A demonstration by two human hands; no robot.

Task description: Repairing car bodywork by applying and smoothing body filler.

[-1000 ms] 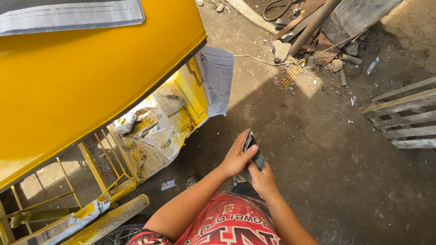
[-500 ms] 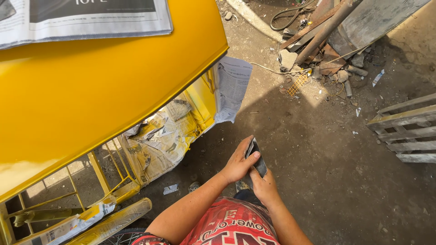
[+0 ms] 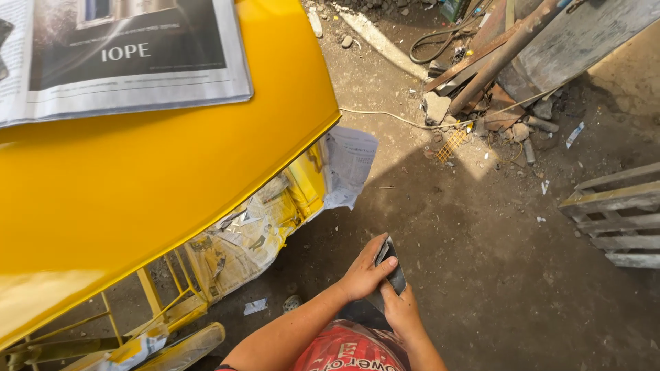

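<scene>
Fingers (image 3: 380, 266) of both hands pinch dark sheet (image 3: 392, 264), long axis up-left.

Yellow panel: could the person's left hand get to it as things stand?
Probably yes. The left hand is busy on the small dark sheet that both hands hold, but nothing stands between it and the yellow panel's edge, only open ground.

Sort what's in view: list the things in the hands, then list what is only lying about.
In hand:
- left hand and right hand, both on a small dark folded sheet

Lying about:
- newspaper on the yellow panel
- rusty pipes
- hose
- wooden pallet
</scene>
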